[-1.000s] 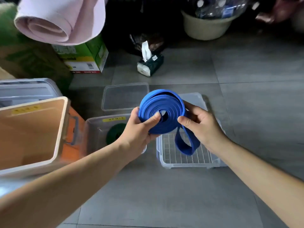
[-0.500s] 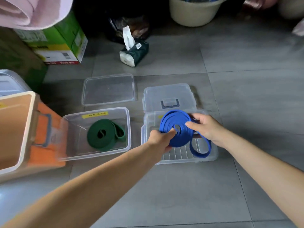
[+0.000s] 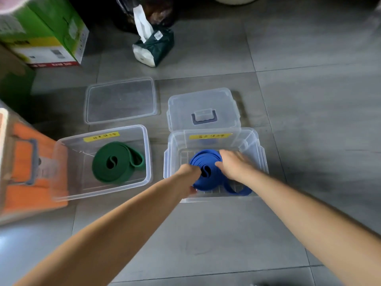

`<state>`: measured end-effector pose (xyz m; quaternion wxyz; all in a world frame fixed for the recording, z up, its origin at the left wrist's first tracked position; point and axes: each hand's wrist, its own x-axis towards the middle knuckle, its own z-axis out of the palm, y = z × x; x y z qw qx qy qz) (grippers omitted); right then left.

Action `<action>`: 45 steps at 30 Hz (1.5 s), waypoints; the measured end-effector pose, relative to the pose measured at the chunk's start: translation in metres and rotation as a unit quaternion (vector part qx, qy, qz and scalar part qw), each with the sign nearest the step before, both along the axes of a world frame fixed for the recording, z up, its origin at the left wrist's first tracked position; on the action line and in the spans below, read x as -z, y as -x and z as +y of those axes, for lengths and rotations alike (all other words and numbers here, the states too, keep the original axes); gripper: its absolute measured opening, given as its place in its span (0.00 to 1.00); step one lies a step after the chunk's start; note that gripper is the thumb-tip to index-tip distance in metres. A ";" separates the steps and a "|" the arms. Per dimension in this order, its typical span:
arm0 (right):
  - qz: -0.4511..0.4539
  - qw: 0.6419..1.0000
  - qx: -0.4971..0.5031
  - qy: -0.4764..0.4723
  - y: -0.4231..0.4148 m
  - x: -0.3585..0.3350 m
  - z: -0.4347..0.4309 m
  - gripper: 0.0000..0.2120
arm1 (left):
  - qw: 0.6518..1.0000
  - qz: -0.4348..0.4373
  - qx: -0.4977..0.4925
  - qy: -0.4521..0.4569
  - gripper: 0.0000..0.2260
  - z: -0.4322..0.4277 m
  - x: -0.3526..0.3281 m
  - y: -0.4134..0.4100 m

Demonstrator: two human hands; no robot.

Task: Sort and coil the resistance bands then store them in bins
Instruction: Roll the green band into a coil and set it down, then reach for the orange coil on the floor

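Working on grey tiled floor, two open clear bins side by side mid-frame. Left bin already holding coiled green band. Right bin, marked by yellow label on far wall, taking blue band: coil lying flat, low inside, at or just off the ribbed bottom, can't tell contact. Both hands down in that bin, close together, one on each side of the coil. Left hand clamped on coil's lower-left edge, fingers curled by the centre hole. Right hand laid over coil's right side, motion-blurred; can't tell pinch from flat press. Tail loop trailing off coil toward lower right of frame, inside near wall, nearest the right hand. No long axis on the round coil; only the tail sets direction. Judging next move: release straight up, right hand minding the tail, else expect coil to spring open
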<state>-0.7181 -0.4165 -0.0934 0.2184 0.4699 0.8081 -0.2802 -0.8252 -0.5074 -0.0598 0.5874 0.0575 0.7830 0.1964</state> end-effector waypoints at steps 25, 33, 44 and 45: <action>0.082 0.894 0.435 0.066 -0.251 -0.500 -0.218 0.24 | 0.869 0.108 0.480 -0.057 0.20 -0.074 -0.488 -0.096; 0.079 0.843 0.527 0.064 -0.377 -0.583 -0.248 0.25 | 0.831 0.117 0.540 -0.068 0.20 -0.044 -0.561 -0.215; 0.132 0.851 0.509 -0.005 -0.541 -0.608 -0.072 0.24 | 0.814 0.152 0.561 -0.006 0.20 -0.015 -0.565 -0.335; 0.129 0.855 0.502 -0.012 -0.552 -0.610 -0.056 0.24 | 0.816 0.149 0.559 -0.009 0.20 -0.003 -0.565 -0.345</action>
